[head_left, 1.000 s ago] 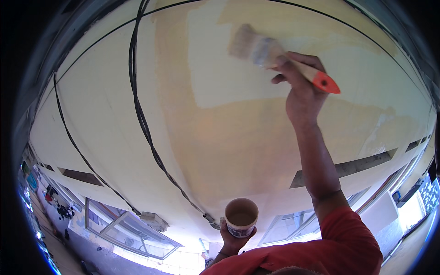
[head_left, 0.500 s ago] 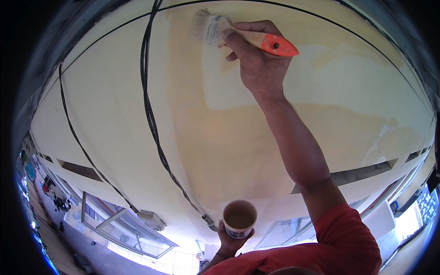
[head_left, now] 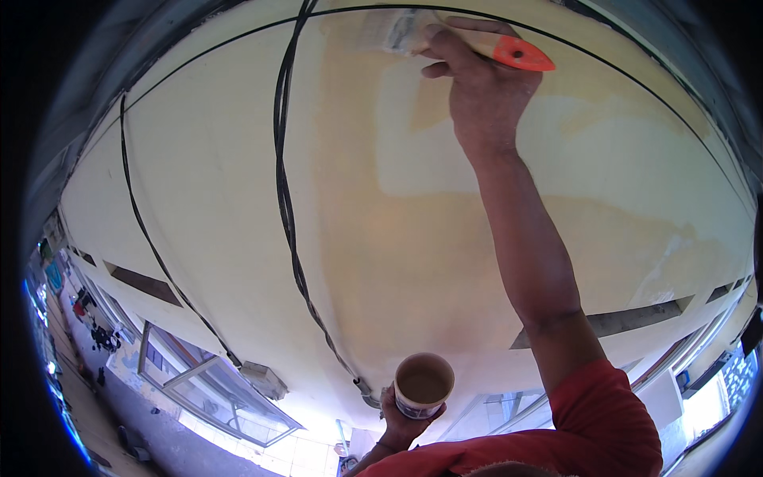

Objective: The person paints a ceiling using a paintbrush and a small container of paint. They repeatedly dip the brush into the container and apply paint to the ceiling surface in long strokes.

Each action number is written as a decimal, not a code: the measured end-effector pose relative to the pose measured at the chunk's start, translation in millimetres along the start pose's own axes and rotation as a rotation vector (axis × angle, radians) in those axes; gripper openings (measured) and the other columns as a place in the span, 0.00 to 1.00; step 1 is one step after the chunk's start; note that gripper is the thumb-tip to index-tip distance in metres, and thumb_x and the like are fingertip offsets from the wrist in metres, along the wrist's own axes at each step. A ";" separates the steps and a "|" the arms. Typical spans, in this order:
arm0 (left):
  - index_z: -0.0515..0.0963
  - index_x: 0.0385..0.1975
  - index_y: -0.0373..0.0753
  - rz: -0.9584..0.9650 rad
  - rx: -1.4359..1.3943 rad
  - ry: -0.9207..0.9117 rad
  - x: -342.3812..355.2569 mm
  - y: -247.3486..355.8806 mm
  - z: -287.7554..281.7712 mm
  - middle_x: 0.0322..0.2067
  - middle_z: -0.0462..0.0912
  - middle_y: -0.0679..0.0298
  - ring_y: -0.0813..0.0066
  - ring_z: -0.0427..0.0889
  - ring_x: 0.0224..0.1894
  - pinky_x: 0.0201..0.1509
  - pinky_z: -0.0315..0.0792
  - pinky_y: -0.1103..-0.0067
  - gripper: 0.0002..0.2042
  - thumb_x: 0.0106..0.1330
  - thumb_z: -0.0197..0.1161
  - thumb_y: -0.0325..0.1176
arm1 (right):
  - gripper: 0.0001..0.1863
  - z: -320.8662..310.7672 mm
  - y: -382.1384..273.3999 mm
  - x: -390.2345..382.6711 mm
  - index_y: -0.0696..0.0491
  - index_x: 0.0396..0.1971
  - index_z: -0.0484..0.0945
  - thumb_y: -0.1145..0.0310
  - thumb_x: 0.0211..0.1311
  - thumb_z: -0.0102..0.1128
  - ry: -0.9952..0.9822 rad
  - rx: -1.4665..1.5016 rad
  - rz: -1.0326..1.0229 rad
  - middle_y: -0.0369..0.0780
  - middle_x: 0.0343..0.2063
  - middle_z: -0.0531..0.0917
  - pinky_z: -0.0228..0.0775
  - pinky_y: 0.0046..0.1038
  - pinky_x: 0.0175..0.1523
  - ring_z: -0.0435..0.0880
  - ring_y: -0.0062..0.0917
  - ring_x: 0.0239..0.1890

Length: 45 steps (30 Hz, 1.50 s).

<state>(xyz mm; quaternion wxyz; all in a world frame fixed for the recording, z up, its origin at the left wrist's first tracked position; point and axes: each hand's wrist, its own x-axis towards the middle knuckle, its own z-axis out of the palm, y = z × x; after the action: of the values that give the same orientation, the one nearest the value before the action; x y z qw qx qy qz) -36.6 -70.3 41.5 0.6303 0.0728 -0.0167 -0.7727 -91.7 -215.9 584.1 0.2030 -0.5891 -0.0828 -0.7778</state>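
At the top of the view my right hand (head_left: pixel 489 99) grips a wide paintbrush (head_left: pixel 522 53) with a wooden handle and red tip. Its pale bristles are at the wall (head_left: pixel 429 238) by the upper thin black cable (head_left: pixel 604 60), slightly blurred. The wall carries darker yellowish patches around a paler area. Low in the middle, my left hand (head_left: pixel 397 417) is closed round a cup (head_left: pixel 424 381) holding light brown liquid.
Bundled black cables (head_left: pixel 282 159) run down the wall left of the brush, with another cable farther left. Below are narrow dark openings (head_left: pixel 143 282), open framed windows (head_left: pixel 207 385) and a junction box (head_left: pixel 264 380). Parked two-wheelers (head_left: pixel 103 334) show far down at left.
Since a second ago the brush has travelled left and up across the wall, now nearer the upper cable. The view has shifted slightly; my left hand still holds the cup.
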 end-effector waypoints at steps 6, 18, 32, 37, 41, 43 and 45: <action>0.73 0.73 0.57 0.051 0.112 0.052 -0.5 -6.2 15.9 0.74 0.74 0.61 0.49 0.73 0.74 0.68 0.70 0.40 0.34 0.74 0.47 0.68 | 0.13 -8.7 0.4 19.2 0.67 0.44 0.81 0.80 0.62 0.72 0.252 0.150 -0.140 0.46 0.36 0.90 0.90 0.30 0.33 0.94 0.32 0.33; 0.71 0.75 0.57 0.009 -0.048 -0.080 0.6 1.5 -9.9 0.74 0.73 0.59 0.48 0.72 0.75 0.70 0.69 0.41 0.36 0.73 0.49 0.70 | 0.14 16.8 14.4 29.0 0.68 0.41 0.80 0.81 0.58 0.74 0.094 0.132 -0.126 0.46 0.34 0.89 0.92 0.30 0.35 0.94 0.33 0.32; 0.71 0.75 0.55 -0.049 -0.126 -0.115 -13.3 -5.5 -8.7 0.73 0.73 0.58 0.48 0.73 0.73 0.68 0.71 0.42 0.36 0.73 0.51 0.69 | 0.09 -42.8 -12.1 -75.4 0.58 0.38 0.87 0.73 0.60 0.78 -0.201 -0.232 0.254 0.36 0.30 0.89 0.80 0.23 0.39 0.85 0.17 0.30; 0.71 0.74 0.54 -0.004 -0.070 -0.135 -12.0 -9.7 -9.6 0.73 0.74 0.58 0.48 0.73 0.73 0.67 0.71 0.43 0.35 0.74 0.51 0.67 | 0.12 -65.3 -18.5 -48.4 0.60 0.40 0.84 0.73 0.62 0.77 0.002 -0.065 0.062 0.40 0.31 0.90 0.82 0.24 0.36 0.88 0.21 0.29; 0.72 0.74 0.54 0.004 -0.097 -0.106 -19.2 -7.0 -10.6 0.72 0.75 0.58 0.49 0.74 0.72 0.67 0.71 0.44 0.33 0.74 0.50 0.64 | 0.12 -71.7 -24.0 -24.2 0.63 0.42 0.83 0.75 0.62 0.76 0.202 -0.171 -0.143 0.44 0.30 0.91 0.84 0.25 0.30 0.90 0.25 0.27; 0.73 0.73 0.54 -0.002 -0.115 -0.120 -18.6 -6.6 -11.1 0.71 0.76 0.58 0.49 0.75 0.72 0.67 0.71 0.44 0.32 0.74 0.50 0.63 | 0.12 -58.7 -20.8 -42.7 0.63 0.41 0.84 0.74 0.62 0.76 0.105 -0.203 -0.051 0.44 0.30 0.90 0.83 0.24 0.30 0.91 0.25 0.26; 0.73 0.73 0.54 0.001 -0.117 -0.108 -18.1 -7.4 -8.2 0.71 0.76 0.58 0.49 0.75 0.72 0.67 0.71 0.43 0.32 0.74 0.50 0.63 | 0.09 -52.9 -1.8 -78.2 0.58 0.38 0.86 0.72 0.62 0.77 -0.217 -0.345 0.009 0.33 0.29 0.87 0.74 0.21 0.31 0.81 0.14 0.26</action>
<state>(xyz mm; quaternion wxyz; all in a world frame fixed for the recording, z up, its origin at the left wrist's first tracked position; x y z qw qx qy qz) -39.2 -50.6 34.1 0.6323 -0.0060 -0.0055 -0.7747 -121.6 -216.7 494.5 0.0924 -0.6957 0.0331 -0.7115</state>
